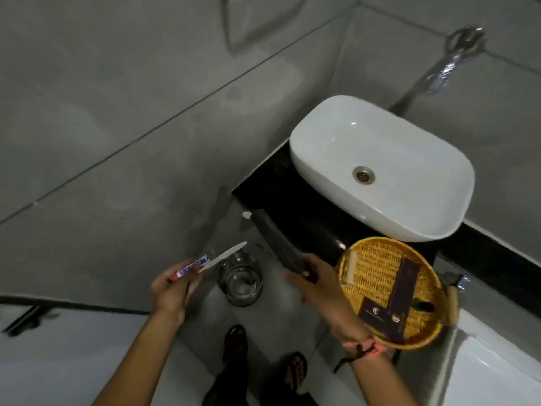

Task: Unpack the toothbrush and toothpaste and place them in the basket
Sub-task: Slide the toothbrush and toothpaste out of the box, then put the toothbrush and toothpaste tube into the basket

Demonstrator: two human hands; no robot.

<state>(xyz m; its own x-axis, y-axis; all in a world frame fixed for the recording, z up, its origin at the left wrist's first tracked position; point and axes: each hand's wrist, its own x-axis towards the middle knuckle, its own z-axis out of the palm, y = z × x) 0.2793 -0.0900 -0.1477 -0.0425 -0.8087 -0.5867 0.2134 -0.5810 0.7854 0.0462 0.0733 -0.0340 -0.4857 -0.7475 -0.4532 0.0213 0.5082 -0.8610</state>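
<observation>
Low at the left of the frame, the left hand (172,288) pinches two things together: a small toothpaste (191,266) tube, white with blue and red print, and a white toothbrush (225,254) whose handle slants up and to the right past the fingers; both are out of any packaging and held clear of the floor. Just right of that hand, lower centre, a bin (240,284) with a shiny rim stands on the grey floor; below it, at the bottom edge, two sandalled feet (294,370) show. Right of centre, the right hand (316,285) is closed round the near end of a long dark box (276,244), which points up and to the left, a white tip showing at its far end; a red cord is tied at that wrist. Touching the right side of this hand in the picture, a round woven basket (371,253) sits at the lower right, on the edge of a black counter (281,186); two dark flat packets (401,294) lie crossed inside it, with something small and green beside them, too blurred to name. Above the basket, upper right, a white sink (380,148) rests on the counter; a chrome tap (450,65) juts from the wall in the top right corner.
</observation>
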